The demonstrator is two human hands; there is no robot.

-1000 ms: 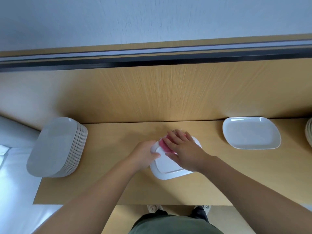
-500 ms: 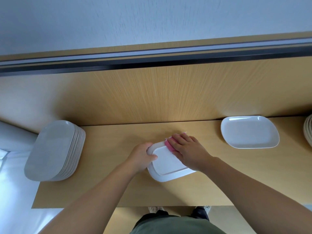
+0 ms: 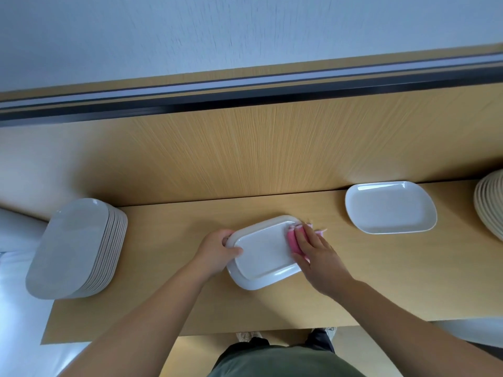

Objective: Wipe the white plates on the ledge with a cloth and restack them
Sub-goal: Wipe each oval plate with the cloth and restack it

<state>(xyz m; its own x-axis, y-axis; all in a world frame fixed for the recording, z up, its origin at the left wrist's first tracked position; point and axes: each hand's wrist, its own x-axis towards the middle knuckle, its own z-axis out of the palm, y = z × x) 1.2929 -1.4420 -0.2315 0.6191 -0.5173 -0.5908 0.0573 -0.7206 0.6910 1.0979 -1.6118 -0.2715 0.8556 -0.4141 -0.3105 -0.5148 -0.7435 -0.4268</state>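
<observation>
My left hand gripped the white plate by its left rim, mid-desk. My right hand, fingers flat, pressed the pink cloth, which had swept across to the right rim; this face seemed nearly wiped.

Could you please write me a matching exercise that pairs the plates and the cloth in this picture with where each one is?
Things:
1. folded pink cloth
2. tall stack of white oblong plates
3. middle white oblong plate
4. lone white oblong plate

Places or states:
A. untouched, towards the right of the wooden ledge
B. gripped at its edge by the left hand
C. pressed under the right hand
D. at the ledge's left end

Pairs: 1-C, 2-D, 3-B, 4-A
</observation>
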